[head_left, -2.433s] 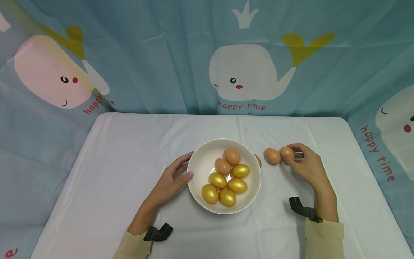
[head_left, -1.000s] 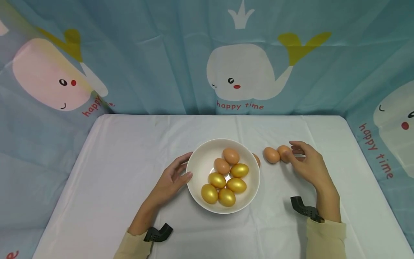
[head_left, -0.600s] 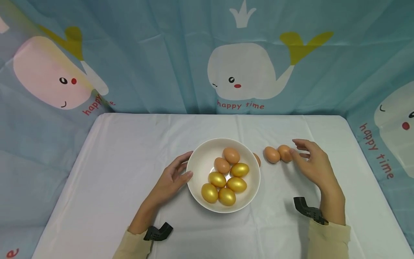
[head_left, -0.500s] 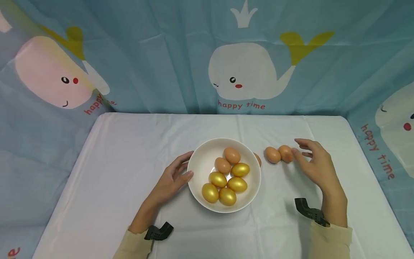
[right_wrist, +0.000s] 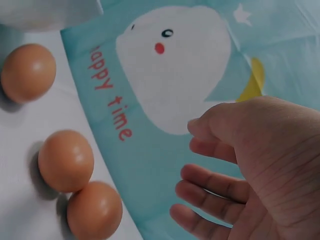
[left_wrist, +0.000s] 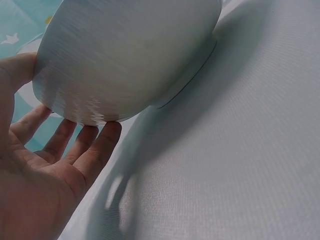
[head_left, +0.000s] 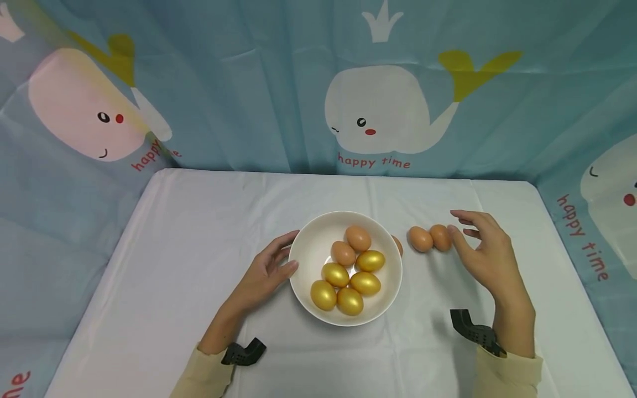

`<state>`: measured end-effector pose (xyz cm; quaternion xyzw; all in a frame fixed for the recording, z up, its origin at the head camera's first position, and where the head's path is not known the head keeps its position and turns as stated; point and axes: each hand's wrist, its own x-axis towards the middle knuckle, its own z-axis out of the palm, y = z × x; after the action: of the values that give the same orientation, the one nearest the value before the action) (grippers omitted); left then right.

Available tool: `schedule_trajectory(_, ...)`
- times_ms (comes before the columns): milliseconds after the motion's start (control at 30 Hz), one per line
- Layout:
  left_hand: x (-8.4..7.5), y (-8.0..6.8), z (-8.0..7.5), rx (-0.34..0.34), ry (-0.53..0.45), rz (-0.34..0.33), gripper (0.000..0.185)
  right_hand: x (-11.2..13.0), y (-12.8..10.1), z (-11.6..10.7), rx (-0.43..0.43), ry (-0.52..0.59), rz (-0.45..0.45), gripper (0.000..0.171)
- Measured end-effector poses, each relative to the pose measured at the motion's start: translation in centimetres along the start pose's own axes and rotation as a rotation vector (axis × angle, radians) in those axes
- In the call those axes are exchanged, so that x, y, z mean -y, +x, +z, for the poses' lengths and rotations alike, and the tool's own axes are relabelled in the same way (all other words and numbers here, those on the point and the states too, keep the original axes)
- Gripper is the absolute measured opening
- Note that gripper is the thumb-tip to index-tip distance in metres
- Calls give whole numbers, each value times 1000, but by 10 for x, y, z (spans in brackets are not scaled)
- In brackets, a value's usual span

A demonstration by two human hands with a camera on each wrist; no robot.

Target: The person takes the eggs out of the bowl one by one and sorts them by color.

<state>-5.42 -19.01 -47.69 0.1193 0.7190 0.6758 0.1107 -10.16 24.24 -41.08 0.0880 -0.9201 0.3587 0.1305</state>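
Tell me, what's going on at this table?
Someone's left hand holds the side of a white bowl containing five golden eggs and two brown eggs. Their right hand holds nothing, beside a touching pair of brown eggs on the white cloth. A third loose egg lies near the bowl, partly hidden by it in the head view.

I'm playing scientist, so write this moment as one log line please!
left hand: holds bowl; right hand: empty, near loose eggs; bowl: five gold eggs, two brown eggs; table: three loose eggs
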Motion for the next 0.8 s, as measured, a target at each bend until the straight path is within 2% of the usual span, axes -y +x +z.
schedule_trajectory(133,1,1,-1,10,-22,20,62,10,0,-1,5,18,-20,36)
schedule_trajectory(300,3,0,-1,11,-50,22,62,23,-2,4,38,102,-32,36)
schedule_trajectory(500,3,-3,-2,8,-58,14,62,37,0,14,56,150,-129,34)
schedule_trajectory(800,2,-1,0,9,-75,28,62,61,3,25,204,231,-154,38)
